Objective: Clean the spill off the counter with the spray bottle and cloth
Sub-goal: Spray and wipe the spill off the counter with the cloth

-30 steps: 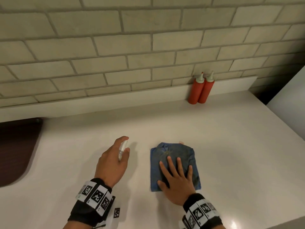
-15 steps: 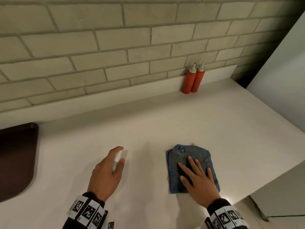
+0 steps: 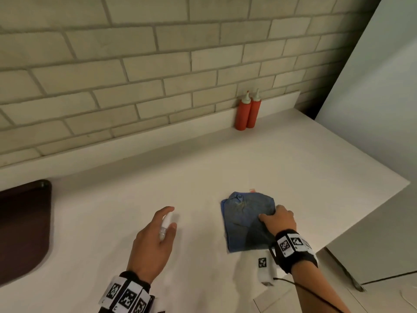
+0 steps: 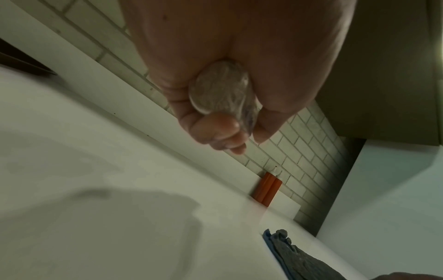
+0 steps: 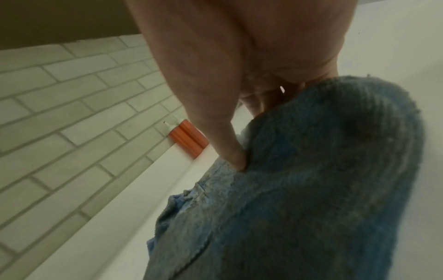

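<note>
A small clear spray bottle (image 3: 165, 224) with a white top is held above the white counter (image 3: 203, 159) by my left hand (image 3: 155, 236), whose fingers curl round it; its clear base (image 4: 221, 88) shows in the left wrist view. A folded blue cloth (image 3: 247, 219) lies on the counter to the right. My right hand (image 3: 278, 219) grips the cloth's right edge, the thumb (image 5: 230, 144) pressing into the bunched blue cloth (image 5: 311, 180). A small pinkish mark (image 3: 252, 190) shows just beyond the cloth's far edge.
Two red squeeze bottles (image 3: 247, 112) stand against the brick wall at the back. A dark brown tray (image 3: 22, 227) lies at the left. The counter's right edge (image 3: 370, 213) runs close to the cloth, with a white cabinet (image 3: 372, 98) beyond.
My right hand slid from flat on the cloth to its right edge and curled round it, bunching it. The left hand kept hold of the spray bottle. The head view shifted right.
</note>
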